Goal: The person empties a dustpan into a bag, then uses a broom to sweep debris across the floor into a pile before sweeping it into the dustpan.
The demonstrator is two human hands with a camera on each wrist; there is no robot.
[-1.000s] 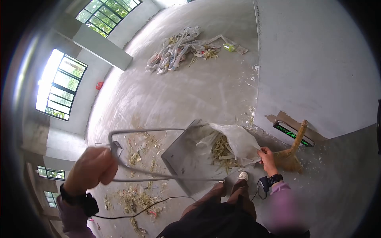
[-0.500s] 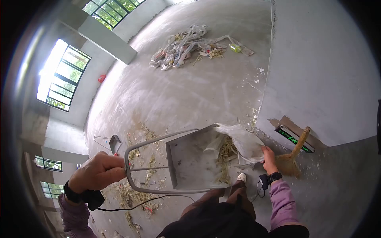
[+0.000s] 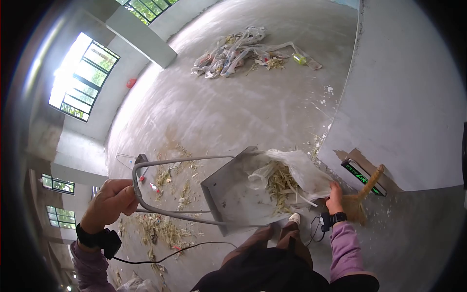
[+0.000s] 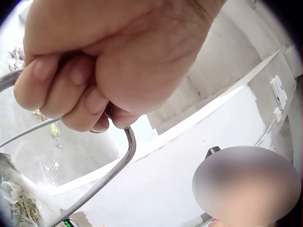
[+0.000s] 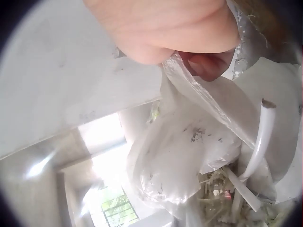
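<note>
A large grey dustpan (image 3: 226, 199) is tilted in front of the person, above the floor (image 3: 214, 117), its open side towards the right hand (image 3: 335, 198). At that side a whitish plastic bag (image 3: 311, 174) gapes over a heap of straw scraps (image 3: 279, 189). The left hand (image 3: 112, 202) is curled tightly round the end of the tubular handle (image 3: 180, 160); the right grips the bag's rim, fingers folded over the film. A white tube (image 5: 263, 137) sticks out beside the straw—its hollow end shows in the right wrist view.

Just beyond the right hand stand a broom (image 3: 372, 182) and a black box with green lettering (image 3: 361, 176), near the wall (image 3: 404, 112). More straw (image 3: 158, 228) lies scattered beneath the handle. Farther off on the floor is a pile of crumpled plastic and litter (image 3: 231, 56)—a yellow-green item (image 3: 299, 59) at its right.
</note>
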